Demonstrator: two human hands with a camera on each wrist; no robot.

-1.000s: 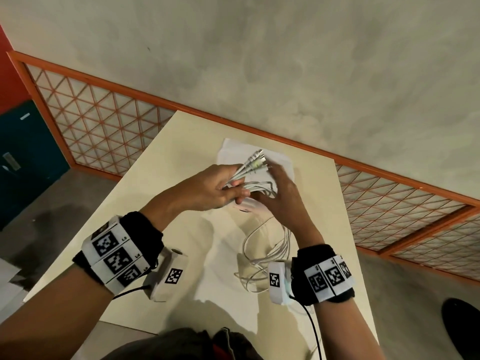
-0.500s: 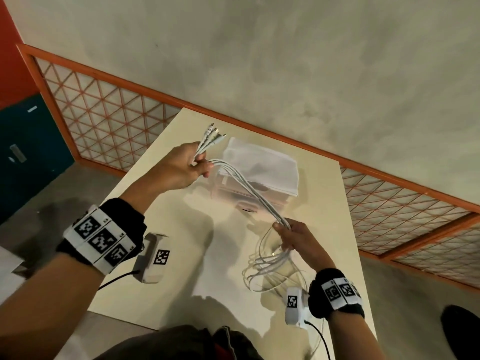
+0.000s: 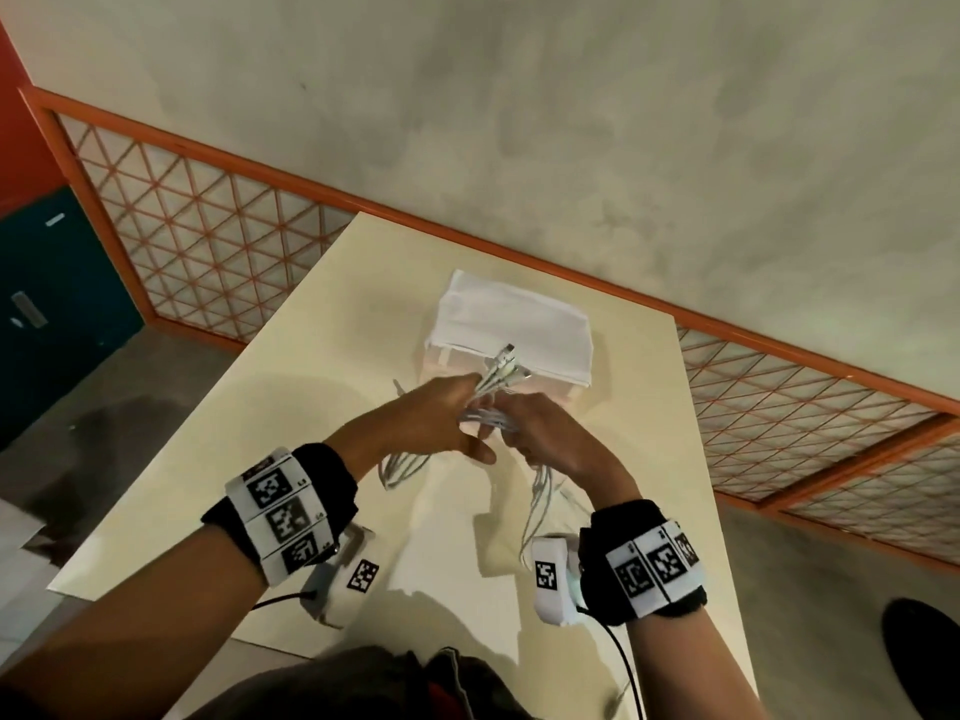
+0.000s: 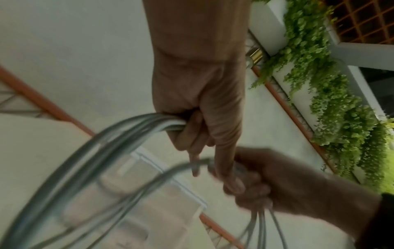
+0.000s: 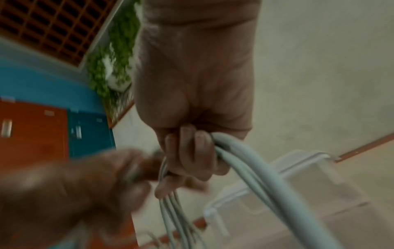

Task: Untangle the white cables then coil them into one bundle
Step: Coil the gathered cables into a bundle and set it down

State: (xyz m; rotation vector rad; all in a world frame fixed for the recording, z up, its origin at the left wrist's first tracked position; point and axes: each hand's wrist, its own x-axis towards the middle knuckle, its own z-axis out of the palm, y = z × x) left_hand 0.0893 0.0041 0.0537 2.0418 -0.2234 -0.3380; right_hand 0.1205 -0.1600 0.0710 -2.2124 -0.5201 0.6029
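Observation:
Several white cables (image 3: pixel 496 374) are gathered between both hands above the beige table (image 3: pixel 311 407). My left hand (image 3: pixel 452 415) grips the bundle just below its connector ends, which stick up and away from me. My right hand (image 3: pixel 527 431) is right beside it, fingers curled round the same cables. One loop hangs below the left hand (image 3: pixel 402 467), and loose strands trail under the right wrist (image 3: pixel 540 504). The left wrist view shows the left hand (image 4: pixel 187 128) clenched on the cables (image 4: pixel 127 134). In the right wrist view, the right hand (image 5: pixel 189 155) closes on the cables (image 5: pixel 245 166).
A clear plastic box with a white cloth on top (image 3: pixel 514 324) stands on the table just beyond the hands. An orange-framed lattice railing (image 3: pixel 208 241) runs behind the table's far edge. The table's right edge (image 3: pixel 696 459) is near the right arm.
Half a second ago the hands were apart, the left high with the ends and the right low along the cables. They are together again, and a loop hangs beneath them.

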